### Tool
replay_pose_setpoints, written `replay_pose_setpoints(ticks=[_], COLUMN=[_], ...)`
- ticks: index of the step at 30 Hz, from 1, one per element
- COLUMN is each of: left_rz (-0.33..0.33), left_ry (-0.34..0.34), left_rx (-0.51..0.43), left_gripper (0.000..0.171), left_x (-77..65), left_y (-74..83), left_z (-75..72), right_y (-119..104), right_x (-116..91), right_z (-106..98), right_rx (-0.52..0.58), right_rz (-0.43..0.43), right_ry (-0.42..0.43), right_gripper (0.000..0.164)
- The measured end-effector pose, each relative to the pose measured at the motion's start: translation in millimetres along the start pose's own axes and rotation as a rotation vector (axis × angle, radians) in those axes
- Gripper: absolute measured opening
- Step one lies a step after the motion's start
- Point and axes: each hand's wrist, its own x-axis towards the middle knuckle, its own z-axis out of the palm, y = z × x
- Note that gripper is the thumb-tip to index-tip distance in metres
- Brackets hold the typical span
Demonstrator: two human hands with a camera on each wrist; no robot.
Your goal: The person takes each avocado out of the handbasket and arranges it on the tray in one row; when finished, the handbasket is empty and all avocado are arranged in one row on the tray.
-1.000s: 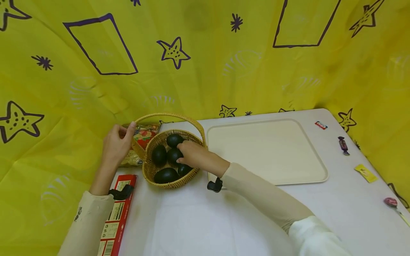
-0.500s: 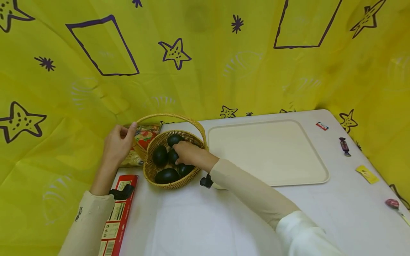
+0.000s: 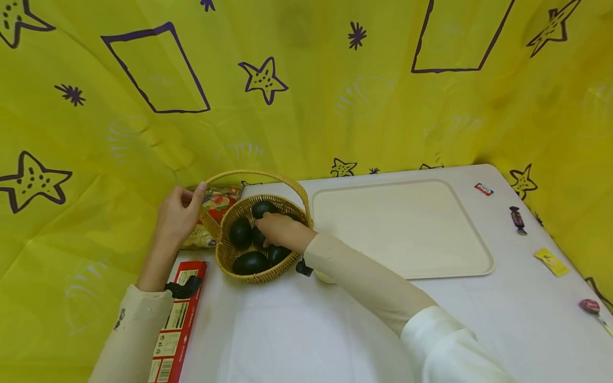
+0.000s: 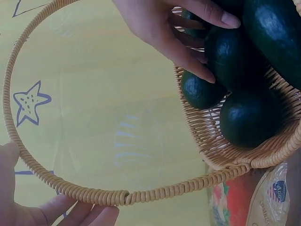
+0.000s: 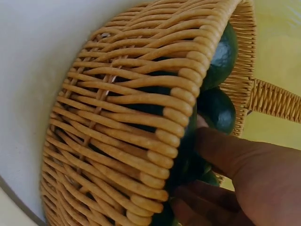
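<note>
A wicker basket (image 3: 268, 275) with a tall arched handle (image 3: 254, 172) stands left of centre and bears several dark green avocados (image 3: 251, 263). My left hand (image 3: 177, 218) holds the left side of the handle between thumb and fingers. Inside the basket, my right hand (image 3: 283, 232) grips a middle avocado (image 4: 233, 59), its thumb and fingers spread around it in the left wrist view. Other avocados lie close about it. From the right wrist, the basket's woven wall (image 5: 117, 113) hides much of the fruit and the fingertips.
A cream tray (image 3: 402, 229) lies right of the basket. Snack packets (image 3: 220, 202) sit behind the left hand, and a long red box (image 3: 179, 324) lies by the left forearm. Wrapped sweets (image 3: 518, 220) and a lollipop (image 3: 589, 306) line the table's right side.
My right hand has shifted slightly left within the basket, uncovering part of an avocado at the right rim. The left hand stays on the handle.
</note>
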Motion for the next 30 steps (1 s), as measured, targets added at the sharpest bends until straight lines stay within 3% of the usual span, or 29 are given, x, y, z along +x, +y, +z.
replay_pose_setpoints(ticks=[8,13,22,30], left_rz=[-0.006,-0.001,0.005,0.002], left_ry=[0.0,-0.001,0.009,0.012], left_rx=[-0.002,-0.013,-0.017,-0.006], left_gripper=[0.074,0.074,0.074,0.073], left_x=[0.4,-0.4,-2.0,-1.7], left_y=[0.5,0.2,-0.9,-1.2], left_z=[2.7,2.9,3.5,2.5], right_y=[0.4,-2.0,-5.6,2.1], right_x=[2.2,1.6,2.8,3.4], right_z=[2.8,2.3,5.6,5.1], right_rx=[0.033,0.048,0.027,0.13], right_rz=[-0.004,-0.012,-0.013,-0.003], right_ry=[-0.044,-0.034,-0.024,-0.031], right_gripper=[0.051,0.041,0.042,0.033])
